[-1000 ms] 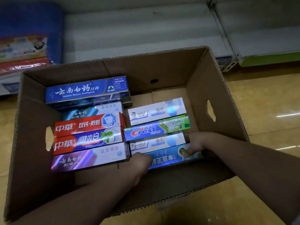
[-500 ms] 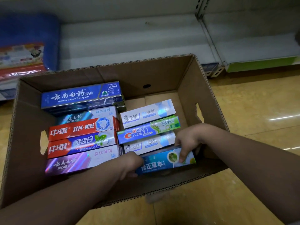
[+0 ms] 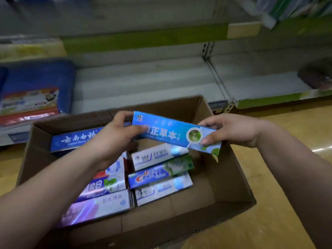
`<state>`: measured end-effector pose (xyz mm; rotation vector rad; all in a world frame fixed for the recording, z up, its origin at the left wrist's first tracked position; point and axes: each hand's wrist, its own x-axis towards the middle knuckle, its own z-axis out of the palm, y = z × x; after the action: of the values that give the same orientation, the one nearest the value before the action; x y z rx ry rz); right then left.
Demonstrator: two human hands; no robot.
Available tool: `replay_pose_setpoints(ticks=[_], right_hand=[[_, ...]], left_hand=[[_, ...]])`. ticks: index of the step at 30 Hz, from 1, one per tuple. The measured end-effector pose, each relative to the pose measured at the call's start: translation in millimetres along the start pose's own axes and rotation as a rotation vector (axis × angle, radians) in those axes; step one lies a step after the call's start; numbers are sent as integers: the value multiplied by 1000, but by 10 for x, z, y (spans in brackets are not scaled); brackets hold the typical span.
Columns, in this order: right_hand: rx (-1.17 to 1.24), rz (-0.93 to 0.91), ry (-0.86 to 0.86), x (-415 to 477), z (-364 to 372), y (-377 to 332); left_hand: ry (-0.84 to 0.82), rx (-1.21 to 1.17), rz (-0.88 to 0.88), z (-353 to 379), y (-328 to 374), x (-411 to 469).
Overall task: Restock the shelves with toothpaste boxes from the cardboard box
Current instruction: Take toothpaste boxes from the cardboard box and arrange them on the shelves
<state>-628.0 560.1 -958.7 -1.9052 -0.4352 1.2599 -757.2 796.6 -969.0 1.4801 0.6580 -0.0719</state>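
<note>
Pinching each end of the long light-blue toothpaste carton (image 3: pixel 175 133) between left hand (image 3: pixel 115 139) and right hand (image 3: pixel 231 130), I hold it level above the open brown cardboard box (image 3: pixel 233 180) for transfer to the white shelf (image 3: pixel 143 83).

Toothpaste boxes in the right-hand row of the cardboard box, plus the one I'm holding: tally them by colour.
White Darlie boxes: 2
Blue-and-green Crest box: 1
Light blue box, held in left hand and right hand: 1
Total: 4

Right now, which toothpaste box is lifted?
The light blue box, held at its ends by the left hand and right hand; the other boxes lie in the cardboard box.
</note>
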Motion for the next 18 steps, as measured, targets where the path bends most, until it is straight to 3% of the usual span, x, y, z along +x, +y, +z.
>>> replay_pose_setpoints(ticks=[3,6,13,18], right_hand=[[338,-196,154,-110,-63,-261],[621,-402,388,-187,-75,-564],[715,-657,841,-267,5,-1199],[845,-751,917,-287,43,-1538]], left_hand=[[117,-199,233,79,339,-12],[160,-403,342,199,530,-86],[230,-706,465,357,1072,-185],[292,-836,506,393,1383,-246]])
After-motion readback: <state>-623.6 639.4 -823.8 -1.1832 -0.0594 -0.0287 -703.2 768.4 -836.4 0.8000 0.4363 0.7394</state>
